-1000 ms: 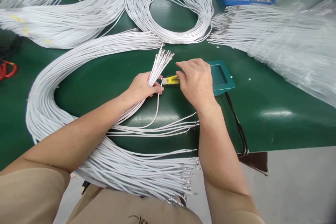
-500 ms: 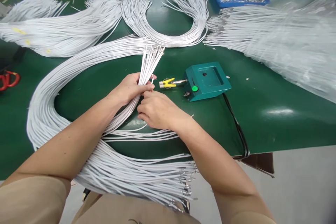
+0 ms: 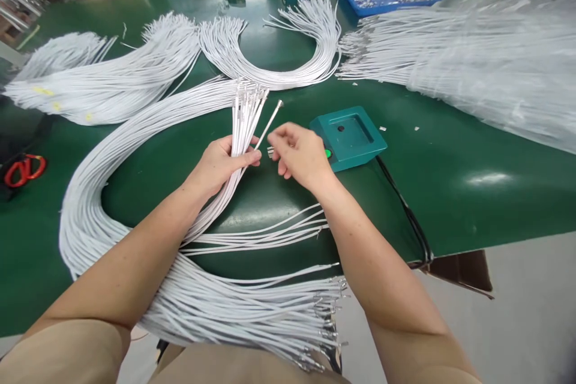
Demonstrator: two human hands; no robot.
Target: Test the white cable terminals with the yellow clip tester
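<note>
My left hand [image 3: 222,162] is closed around a bundle of white wires [image 3: 245,120] with metal terminals at their upper ends. One wire [image 3: 269,125] leans out to the right of this bundle, its terminal standing free. Just right of it, my right hand [image 3: 300,153] has loosely bent fingers, partly apart, and I see nothing held in them. Behind its fingertips shows the metallic tip [image 3: 270,152] of a small tool, the rest covered by the hand. The teal device [image 3: 351,135] with a green button is directly beyond my right hand.
More white wires [image 3: 81,192] curve around the left and toward my lap. Further bundles [image 3: 279,75] lie at the back, near a blue tray [image 3: 391,0] of small metal parts. Plastic-covered wires [image 3: 486,66] lie right; red-handled scissors [image 3: 24,169] lie left. A black cable [image 3: 407,210] crosses the table edge.
My right hand has left the bundle and moved up and right, now covering the yellow part of the small tool. One wire now sticks out apart from the bundle. The view has shifted slightly.
</note>
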